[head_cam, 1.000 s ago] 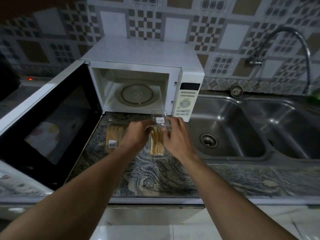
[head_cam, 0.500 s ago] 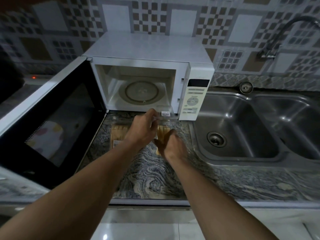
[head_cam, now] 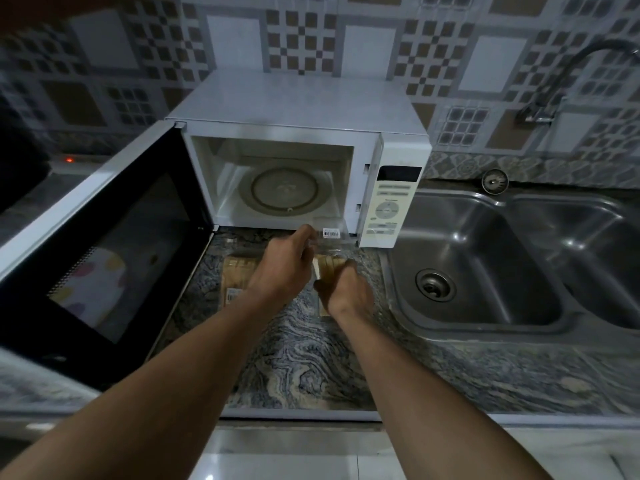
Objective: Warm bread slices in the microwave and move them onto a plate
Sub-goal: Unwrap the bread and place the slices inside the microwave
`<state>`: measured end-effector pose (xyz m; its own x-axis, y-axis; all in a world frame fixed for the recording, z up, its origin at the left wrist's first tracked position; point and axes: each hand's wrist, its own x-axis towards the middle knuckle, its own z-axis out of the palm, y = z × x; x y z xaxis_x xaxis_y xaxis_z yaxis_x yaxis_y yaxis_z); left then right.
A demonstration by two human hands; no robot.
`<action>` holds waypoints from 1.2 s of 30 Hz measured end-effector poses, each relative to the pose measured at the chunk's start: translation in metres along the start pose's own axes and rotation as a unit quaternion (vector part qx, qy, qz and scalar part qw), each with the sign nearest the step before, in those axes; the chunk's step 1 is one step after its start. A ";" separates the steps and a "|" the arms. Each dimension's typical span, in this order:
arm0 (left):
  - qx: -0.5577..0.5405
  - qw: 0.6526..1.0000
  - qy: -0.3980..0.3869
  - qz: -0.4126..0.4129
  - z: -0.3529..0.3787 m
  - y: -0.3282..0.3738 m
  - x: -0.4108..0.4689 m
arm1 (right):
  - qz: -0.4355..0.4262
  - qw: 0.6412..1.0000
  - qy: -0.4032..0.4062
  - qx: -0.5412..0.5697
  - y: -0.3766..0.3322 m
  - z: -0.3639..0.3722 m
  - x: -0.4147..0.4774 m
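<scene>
We see the fingers (head_cam: 304, 237) of the left hand (head_cam: 282, 268) curled and pinched on the raised clear plastic lid (head_cam: 341, 239) of a bread box. The lid bears a small white barcode label (head_cam: 330, 233) and stands tilted up, just in front of the white box-shaped microwave (head_cam: 294, 102). The fingers of the right hand (head_cam: 346, 292) bend down into the open box, onto the pale tan bread slices (head_cam: 329, 268). The back of the hand hides them, so we cannot tell whether they are clamped on a slice or only touching it.

The slices stand on edge in the box, which sits on the grey marbled stone surface (head_cam: 304, 358) just in front of the microwave, toward its right front corner. Both bare forearms reach in toward the microwave from the near edge of the surface.

A second, closed pack of bread (head_cam: 239, 271) lies flat in front of the microwave, just left of the left hand, partly hidden by that wrist.

The microwave's black-windowed door (head_cam: 104, 237) is swung wide open to the left. Inside we see the round glass turntable (head_cam: 285, 192), with nothing on it. The cream control panel (head_cam: 389, 206) sits on the microwave's right front.

To the right of the microwave lies a stainless steel double sink (head_cam: 485, 258), and above it a curved metal tap (head_cam: 540, 109) comes off the patterned tile wall (head_cam: 235, 39) behind the microwave.
</scene>
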<state>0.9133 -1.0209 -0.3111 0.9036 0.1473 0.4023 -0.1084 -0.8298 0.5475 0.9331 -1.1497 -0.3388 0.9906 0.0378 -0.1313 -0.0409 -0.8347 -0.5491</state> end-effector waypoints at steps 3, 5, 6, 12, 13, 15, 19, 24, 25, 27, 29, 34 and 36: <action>0.004 1.000 0.006 -0.002 -0.002 0.005 0.001 | 0.018 1.000 -0.006 0.023 -0.002 -0.008 0.000; 0.011 1.000 0.006 0.001 -0.003 0.006 0.002 | 0.029 0.999 -0.011 0.033 -0.001 -0.014 0.001; 0.012 1.000 0.004 0.001 -0.003 0.006 0.002 | 0.030 0.999 -0.012 0.037 0.001 -0.018 0.000; 0.021 1.000 0.000 -0.008 -0.005 0.012 -0.007 | 0.042 0.998 -0.014 0.054 0.019 -0.044 -0.002; 0.025 1.000 -0.001 -0.005 -0.005 0.012 -0.009 | 0.045 0.997 -0.019 0.058 0.022 -0.048 -0.002; 0.030 1.000 -0.005 -0.004 -0.005 0.013 -0.015 | 0.046 0.996 -0.029 0.075 0.028 -0.055 -0.002; 0.068 0.997 -0.032 -0.002 -0.004 0.018 -0.032 | 0.047 0.995 -0.031 0.077 0.037 -0.075 -0.005; 0.052 0.997 -0.053 -0.013 0.000 0.021 -0.057 | 0.031 0.997 -0.013 0.076 0.036 -0.090 -0.009; 0.053 0.996 -0.062 -0.023 0.001 0.021 -0.062 | 0.026 0.997 -0.009 0.079 0.035 -0.091 -0.009; 0.057 0.995 -0.081 -0.033 0.002 0.021 -0.071 | 0.017 0.998 0.003 0.068 0.033 -0.093 -0.010; 0.061 0.994 -0.079 -0.046 0.003 0.021 -0.077 | 0.005 0.999 0.023 0.039 0.028 -0.097 -0.012; 0.028 0.989 -0.034 -0.141 0.010 0.012 -0.073 | -0.041 0.997 0.057 0.016 0.012 -0.102 -0.013; 0.030 0.986 -0.033 -0.163 0.017 0.007 -0.066 | -0.058 0.996 0.058 0.028 0.003 -0.105 -0.011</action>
<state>0.8598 -1.0453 -0.3467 0.9114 0.3776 0.1637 0.2143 -0.7750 0.5945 0.9356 -1.2103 -0.2524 0.9973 0.0668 0.0301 0.0714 -0.7962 -0.6009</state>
